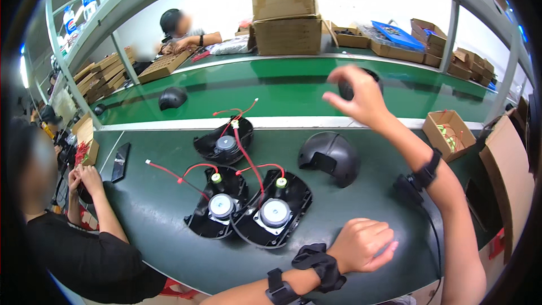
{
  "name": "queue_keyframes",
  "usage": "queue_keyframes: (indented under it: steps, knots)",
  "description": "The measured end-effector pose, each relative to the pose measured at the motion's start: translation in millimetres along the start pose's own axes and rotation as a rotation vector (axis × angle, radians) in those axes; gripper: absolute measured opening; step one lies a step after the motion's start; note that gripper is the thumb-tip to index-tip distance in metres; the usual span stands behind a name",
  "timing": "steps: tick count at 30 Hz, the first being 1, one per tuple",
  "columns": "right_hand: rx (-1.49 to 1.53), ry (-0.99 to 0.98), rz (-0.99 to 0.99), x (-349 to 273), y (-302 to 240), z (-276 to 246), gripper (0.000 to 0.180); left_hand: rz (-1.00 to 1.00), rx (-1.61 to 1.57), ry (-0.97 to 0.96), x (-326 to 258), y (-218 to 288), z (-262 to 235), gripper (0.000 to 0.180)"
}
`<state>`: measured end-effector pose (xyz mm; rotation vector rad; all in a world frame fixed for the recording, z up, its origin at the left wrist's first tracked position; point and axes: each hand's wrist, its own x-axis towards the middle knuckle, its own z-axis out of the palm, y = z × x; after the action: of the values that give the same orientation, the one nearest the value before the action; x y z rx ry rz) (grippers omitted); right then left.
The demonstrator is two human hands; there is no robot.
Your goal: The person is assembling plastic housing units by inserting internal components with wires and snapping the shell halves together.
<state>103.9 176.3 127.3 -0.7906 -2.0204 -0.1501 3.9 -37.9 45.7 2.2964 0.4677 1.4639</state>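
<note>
fingers [339,97] of the right hand [361,99] were spread and curled above the green belt [271,87], reaching at a black shell [345,87] that lay on the belt just behind them; the hand covered most of it, and whether the fingertips touched it could not be told. nothing was gripped. the left hand [361,244] rested low on the near table [152,203], loosely curled and holding nothing, with a black scrunchie [319,262] and a strap on its wrist. just left of that hand lay two open black speaker halves, the right half [274,212] and the left half [217,206], each with a round silver driver and a small green-capped part, touching side by side. red wires [248,158] ran from them up to a third half [224,141] farther back. a closed dome shell [330,158] sat between the two hands, to the right of the halves and well short of the belt, so it lay under the line of the raised right forearm. another dark shell [172,97] lay on the belt far to the left. a small open carton [450,133] with wired parts stood at the right edge of the table. cardboard boxes [287,20] were stacked beyond the belt, with a blue tray [400,34] beside them. a person's hands [84,178] worked at the left end of the table near a dark phone [121,161], and another person [180,31] sat behind the belt.
</note>
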Motion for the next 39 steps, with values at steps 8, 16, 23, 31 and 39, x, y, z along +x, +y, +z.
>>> queue_keyframes:
  steps: [8,16,23,31,39]
  knots:
    - [-0.032,-0.818,0.086,-47,-131,5,0.024,0.256,-0.063,-0.010,-1,20,13,0.024]
    - [0.336,-0.507,0.550,-95,-101,-66,0.025,0.406,-0.022,0.038,10,33,1,0.026]
    - [0.602,-0.248,0.635,-165,-46,-116,0.025,0.249,0.072,-0.012,7,41,-17,0.031]
    - [0.075,-0.267,0.604,-168,-63,-189,0.020,0.076,0.162,-0.321,35,5,-13,0.057]
    - [0.132,-1.140,0.401,-185,-161,-253,0.021,-0.005,0.257,-0.343,43,23,-12,0.053]
